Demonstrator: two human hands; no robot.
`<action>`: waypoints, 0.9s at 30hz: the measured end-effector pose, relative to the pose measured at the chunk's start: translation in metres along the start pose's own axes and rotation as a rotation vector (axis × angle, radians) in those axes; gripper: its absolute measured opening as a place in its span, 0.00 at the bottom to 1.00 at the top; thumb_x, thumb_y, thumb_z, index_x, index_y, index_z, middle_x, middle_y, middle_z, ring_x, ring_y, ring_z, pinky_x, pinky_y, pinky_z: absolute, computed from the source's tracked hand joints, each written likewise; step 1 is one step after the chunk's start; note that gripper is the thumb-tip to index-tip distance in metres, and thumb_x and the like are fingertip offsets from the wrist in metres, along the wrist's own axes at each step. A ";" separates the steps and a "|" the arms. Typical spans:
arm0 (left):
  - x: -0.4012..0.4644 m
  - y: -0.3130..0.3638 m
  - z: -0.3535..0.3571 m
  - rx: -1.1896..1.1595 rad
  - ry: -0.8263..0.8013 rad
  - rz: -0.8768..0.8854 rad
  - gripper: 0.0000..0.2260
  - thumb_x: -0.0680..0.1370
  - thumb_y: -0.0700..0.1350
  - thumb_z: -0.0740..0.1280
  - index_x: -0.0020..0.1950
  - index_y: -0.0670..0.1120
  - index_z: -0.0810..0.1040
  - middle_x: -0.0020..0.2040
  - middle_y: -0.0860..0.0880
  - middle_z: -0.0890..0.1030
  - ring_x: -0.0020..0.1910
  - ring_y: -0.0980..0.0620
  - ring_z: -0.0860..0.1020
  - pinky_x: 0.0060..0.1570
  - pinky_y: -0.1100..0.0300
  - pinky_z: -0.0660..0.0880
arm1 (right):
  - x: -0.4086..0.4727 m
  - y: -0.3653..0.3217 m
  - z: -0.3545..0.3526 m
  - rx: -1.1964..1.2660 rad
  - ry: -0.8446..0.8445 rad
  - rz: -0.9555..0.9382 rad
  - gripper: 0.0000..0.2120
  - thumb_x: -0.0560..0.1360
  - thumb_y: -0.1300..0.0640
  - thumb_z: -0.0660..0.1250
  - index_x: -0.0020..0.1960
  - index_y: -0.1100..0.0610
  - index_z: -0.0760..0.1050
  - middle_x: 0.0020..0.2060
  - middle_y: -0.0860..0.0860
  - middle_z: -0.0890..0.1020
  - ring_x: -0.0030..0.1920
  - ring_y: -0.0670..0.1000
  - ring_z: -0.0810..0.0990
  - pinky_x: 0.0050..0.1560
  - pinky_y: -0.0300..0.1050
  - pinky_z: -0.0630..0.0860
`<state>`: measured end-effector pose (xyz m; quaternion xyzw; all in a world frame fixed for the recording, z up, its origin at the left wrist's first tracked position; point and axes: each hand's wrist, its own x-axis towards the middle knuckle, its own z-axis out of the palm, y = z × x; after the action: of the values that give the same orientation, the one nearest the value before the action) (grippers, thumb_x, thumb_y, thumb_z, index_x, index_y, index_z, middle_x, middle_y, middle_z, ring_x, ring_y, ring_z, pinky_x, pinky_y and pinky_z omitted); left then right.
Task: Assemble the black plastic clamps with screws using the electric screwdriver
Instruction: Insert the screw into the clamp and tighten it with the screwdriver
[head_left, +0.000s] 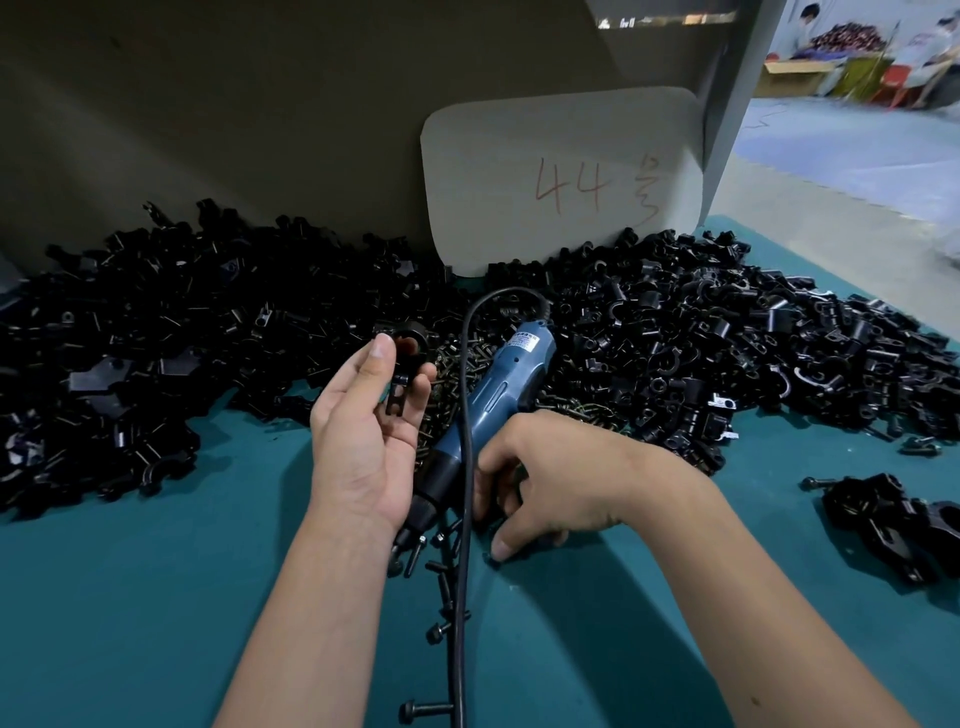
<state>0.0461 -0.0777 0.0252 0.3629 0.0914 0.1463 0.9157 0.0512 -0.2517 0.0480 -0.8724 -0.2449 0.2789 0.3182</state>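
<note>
From my remote seat I judge the job barely started: only a small cluster of joined clamps sits at three o'clock on the green table, while two big heaps of loose black parts remain, one pile at ten o'clock and another pile at two o'clock. A mound of brassy screws lies in the centre, and a few dark bolts trail toward six o'clock beside the cord. My left hand, just left of centre, is palm up with thumb and fingertips pinching one clamp; it is a glossy black piece with a round loop on top and a flat slotted tab below, and I see no screw in it yet. The driver lies slanted across the middle, its blue body toward twelve and its black nose toward seven, not gripped by either hand as far as I can see. My right hand, just right of it, is palm down with fingers curled onto the table among the bolts; I cannot tell whether they have caught one. A card marked 44 stands at twelve o'clock. Left to do, I reckon: seat a bolt, take up the driver, drive it, and repeat for the heaps.
</note>
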 end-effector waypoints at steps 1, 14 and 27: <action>0.000 0.000 0.000 0.003 0.002 0.000 0.07 0.71 0.46 0.76 0.45 0.44 0.85 0.44 0.47 0.86 0.41 0.50 0.85 0.41 0.64 0.81 | 0.000 0.000 0.000 0.013 0.000 -0.011 0.11 0.69 0.62 0.83 0.46 0.55 0.84 0.32 0.48 0.83 0.26 0.45 0.79 0.30 0.37 0.77; 0.005 0.009 -0.008 -0.043 0.046 0.013 0.06 0.70 0.46 0.76 0.44 0.45 0.85 0.43 0.47 0.85 0.40 0.50 0.85 0.41 0.65 0.80 | 0.008 -0.003 0.010 0.013 -0.036 -0.053 0.09 0.70 0.62 0.82 0.44 0.52 0.85 0.32 0.45 0.84 0.28 0.41 0.80 0.30 0.37 0.78; -0.002 0.003 -0.002 0.030 -0.003 -0.003 0.09 0.72 0.46 0.76 0.48 0.44 0.83 0.48 0.47 0.82 0.42 0.50 0.84 0.42 0.64 0.81 | -0.010 0.029 -0.021 -0.030 0.223 0.111 0.08 0.73 0.64 0.78 0.40 0.52 0.85 0.32 0.52 0.84 0.26 0.47 0.81 0.31 0.44 0.83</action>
<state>0.0433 -0.0748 0.0255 0.3769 0.0927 0.1432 0.9104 0.0651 -0.2861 0.0443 -0.9149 -0.1636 0.1936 0.3143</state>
